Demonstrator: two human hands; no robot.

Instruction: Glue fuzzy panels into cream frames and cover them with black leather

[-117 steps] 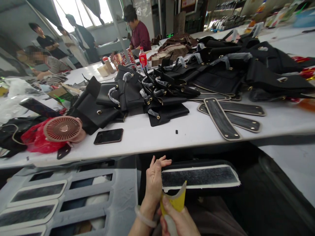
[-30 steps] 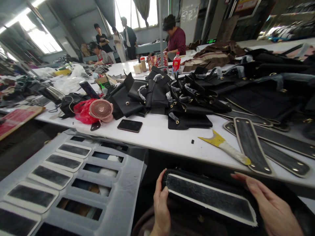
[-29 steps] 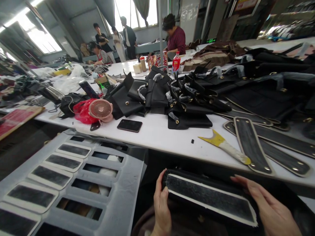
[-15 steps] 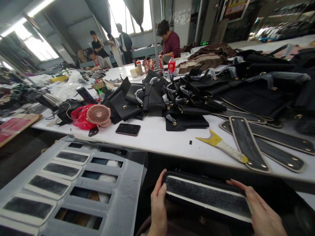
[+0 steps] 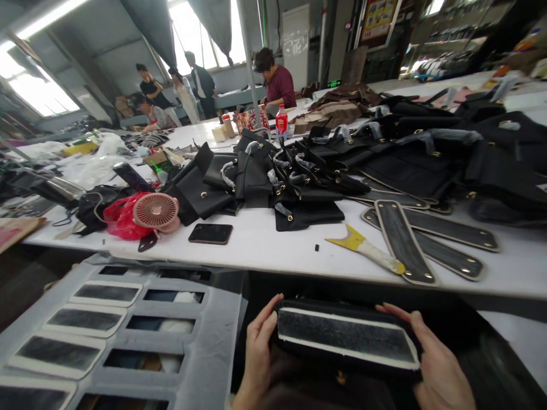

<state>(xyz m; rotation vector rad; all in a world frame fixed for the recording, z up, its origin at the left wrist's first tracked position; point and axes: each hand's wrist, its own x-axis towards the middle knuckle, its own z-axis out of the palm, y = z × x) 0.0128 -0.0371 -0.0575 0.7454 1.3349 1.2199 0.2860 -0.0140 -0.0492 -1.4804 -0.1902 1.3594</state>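
Observation:
Low in the middle of the head view is a black leather bag (image 5: pixel 342 339), its long flat panel with a pale border turned up toward me. My left hand (image 5: pixel 259 344) is closed on the bag's left end, thumb near the panel's corner. At the other end my right hand (image 5: pixel 440 361) grips the right side, its fingers reaching over the far edge. The bag's lower part is dark, and a small gold fitting shows below the panel. To the left lies a grey sheet (image 5: pixel 213 341) with rectangular cut-outs and several pale-edged black panels (image 5: pixel 88 319) on it.
On the white table (image 5: pixel 256 245) ahead are a phone (image 5: pixel 211 233), a pink fan (image 5: pixel 156 210), a yellow-tipped tool (image 5: pixel 363 247), studded black strips (image 5: pixel 404 242) and a heap of black bags (image 5: pixel 256 171). A red-labelled bottle (image 5: pixel 281 121) and several people stand farther back.
My view has shifted, so the table's things appear farther left. Both hands keep their hold on the bag, which has turned slightly so the panel's right end shows.

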